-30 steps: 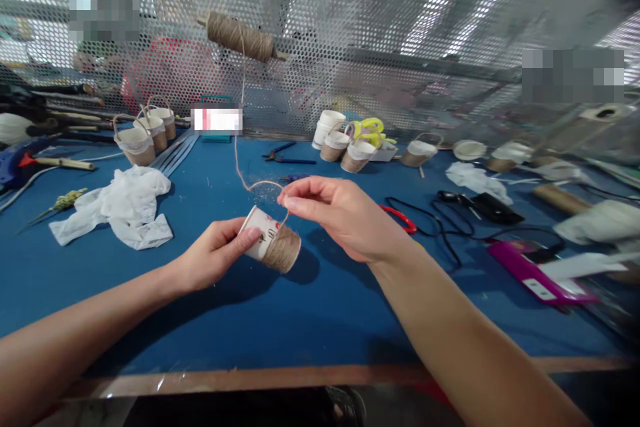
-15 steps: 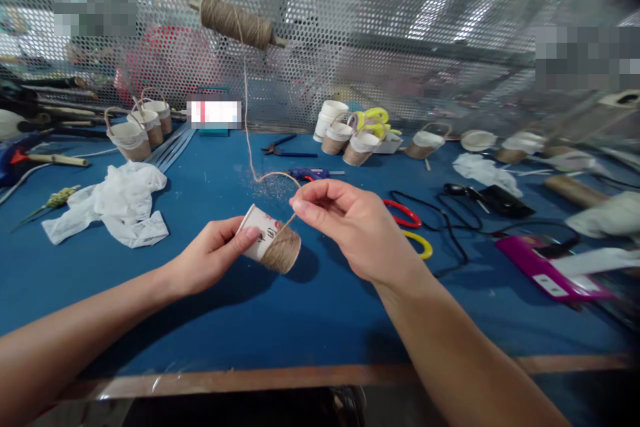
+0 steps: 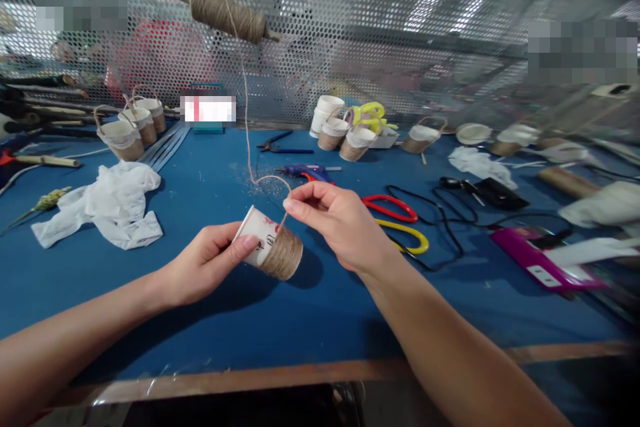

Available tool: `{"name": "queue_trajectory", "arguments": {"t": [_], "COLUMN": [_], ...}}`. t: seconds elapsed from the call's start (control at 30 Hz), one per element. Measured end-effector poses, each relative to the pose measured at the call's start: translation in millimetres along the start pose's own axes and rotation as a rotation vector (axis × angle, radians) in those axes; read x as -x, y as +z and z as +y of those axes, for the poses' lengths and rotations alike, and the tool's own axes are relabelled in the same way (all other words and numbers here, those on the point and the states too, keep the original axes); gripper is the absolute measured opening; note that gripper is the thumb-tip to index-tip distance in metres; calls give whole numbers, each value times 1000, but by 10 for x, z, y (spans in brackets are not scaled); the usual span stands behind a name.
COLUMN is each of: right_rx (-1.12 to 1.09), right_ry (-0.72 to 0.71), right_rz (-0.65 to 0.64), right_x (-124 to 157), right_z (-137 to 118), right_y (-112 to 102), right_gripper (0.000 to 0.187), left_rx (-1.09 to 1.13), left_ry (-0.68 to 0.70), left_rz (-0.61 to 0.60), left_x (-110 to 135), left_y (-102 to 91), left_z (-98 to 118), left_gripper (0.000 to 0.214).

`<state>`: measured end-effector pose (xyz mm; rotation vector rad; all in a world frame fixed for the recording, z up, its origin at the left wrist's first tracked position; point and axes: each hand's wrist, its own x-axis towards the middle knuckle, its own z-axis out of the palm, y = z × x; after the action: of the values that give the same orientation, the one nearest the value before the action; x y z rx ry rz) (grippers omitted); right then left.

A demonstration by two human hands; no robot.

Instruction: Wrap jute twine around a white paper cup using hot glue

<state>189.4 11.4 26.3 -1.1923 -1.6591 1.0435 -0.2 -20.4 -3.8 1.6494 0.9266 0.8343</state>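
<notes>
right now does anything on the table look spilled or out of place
Yes, a little: pale bits lie scattered on the blue table beside the glue gun, like uncleared litter. The tilted cup is simply held in the left hand.

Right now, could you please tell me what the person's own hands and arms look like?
The left hand and right hand are bare, with no gloves, rings or watch visible; no sleeve shows on the left forearm or right forearm.

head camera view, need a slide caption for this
Left hand holds a tilted paper cup partly wrapped in twine while the right hand pinches the strand running from the spool.
</notes>
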Motion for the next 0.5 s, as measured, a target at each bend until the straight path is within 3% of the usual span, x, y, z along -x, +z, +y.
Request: {"name": "queue_trajectory", "arguments": {"t": [0.5], "right_rx": [-16], "right_ry": [123], "right_rz": [-49], "right_x": [16], "right_z": [19], "right_y": [46], "right_gripper": [17], "left_rx": [-41], "left_ry": [91], "left_rz": [-34], "left_x": [42], "left_y": [-7], "left_z": [-8], "left_gripper": [33]}}
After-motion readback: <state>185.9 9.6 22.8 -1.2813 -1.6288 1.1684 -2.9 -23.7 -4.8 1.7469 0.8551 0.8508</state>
